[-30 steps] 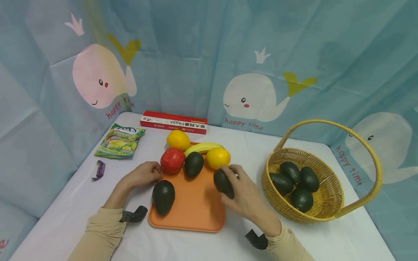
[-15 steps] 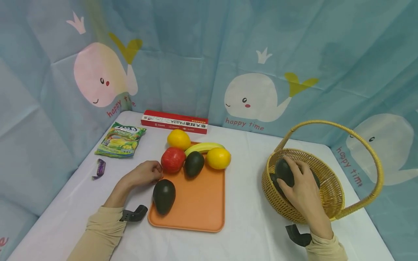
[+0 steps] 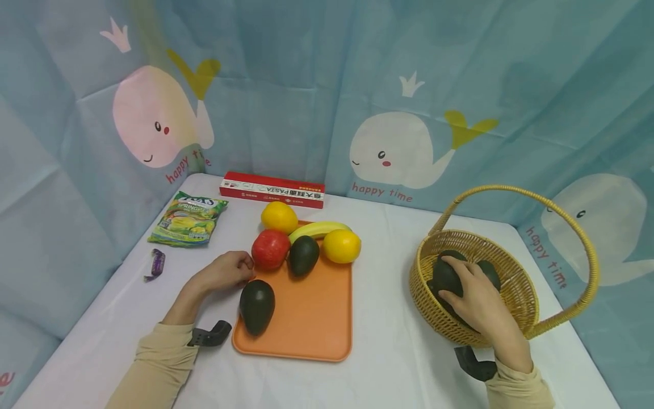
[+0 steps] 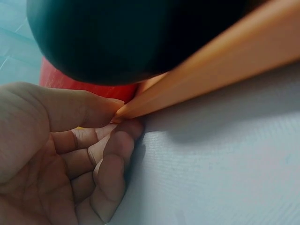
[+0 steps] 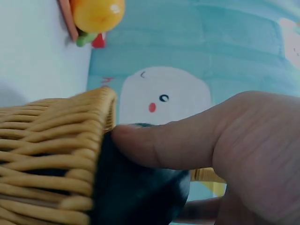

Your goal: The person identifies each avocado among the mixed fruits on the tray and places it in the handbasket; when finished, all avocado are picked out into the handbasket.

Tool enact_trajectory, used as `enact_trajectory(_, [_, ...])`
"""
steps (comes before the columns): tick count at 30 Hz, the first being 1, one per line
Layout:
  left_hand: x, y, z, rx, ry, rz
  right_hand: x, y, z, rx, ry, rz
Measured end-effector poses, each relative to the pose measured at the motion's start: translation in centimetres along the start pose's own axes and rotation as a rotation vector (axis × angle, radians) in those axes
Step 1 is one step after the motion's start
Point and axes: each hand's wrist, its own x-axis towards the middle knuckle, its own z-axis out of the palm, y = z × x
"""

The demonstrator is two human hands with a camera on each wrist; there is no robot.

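My left hand point(image 3: 225, 271) is at the left rim of the orange tray point(image 3: 318, 321). In the left wrist view the thumb and index finger pinch the tray's edge point(image 4: 187, 89). Inside the wicker basket point(image 3: 428, 311), my right hand point(image 3: 480, 301) holds a dark green avocado point(image 3: 446, 278) over other avocados point(image 3: 489, 272), which it partly hides. The right wrist view shows the thumb lying across this avocado point(image 5: 136, 187), beside the basket's rim. On the tray are two avocados, one at the near left point(image 3: 257, 307) and one farther back point(image 3: 304, 255).
Around the tray's far end are a red fruit point(image 3: 269, 249), two yellow fruits point(image 3: 342, 246) and a banana point(image 3: 319, 229). Behind stands a red pasta box point(image 3: 272, 190). A green snack bag point(image 3: 188, 220) and purple candy point(image 3: 157, 264) lie left. The basket's tall handle point(image 3: 587, 250) arches over it.
My right hand has carried the avocado from over the tray's right side into the basket and lowered it slightly since. My left hand has stayed at the tray's edge.
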Motion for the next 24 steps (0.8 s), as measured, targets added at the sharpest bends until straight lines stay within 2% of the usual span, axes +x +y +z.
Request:
enact_trajectory(2, [0.0,0.0,0.0,0.002,0.002,-0.002,0.1,0.1,-0.1,0.006,-0.023,0.030])
enact_trajectory(4, [0.0,0.0,0.0,0.005,0.005,-0.001,0.1,0.3,-0.1,0.004,-0.010,0.044])
enact_trajectory(10, [0.0,0.0,0.1,-0.001,0.011,0.004,0.4,0.6,0.5,-0.035,0.167,0.012])
enact_trajectory(12, [-0.1,0.0,0.1,-0.005,0.012,0.005,0.6,0.7,0.9,-0.054,0.202,0.002])
enact_trajectory(14, [-0.2,0.0,0.0,-0.004,0.011,0.004,0.7,0.6,1.3,-0.049,0.171,0.004])
enact_trajectory(19, [-0.3,0.0,0.0,-0.004,0.010,0.006,0.7,0.4,2.4,-0.040,0.010,0.006])
enact_trajectory(24, [-0.2,0.0,0.0,-0.012,0.010,0.000,0.7,0.6,2.9,-0.110,0.005,0.040])
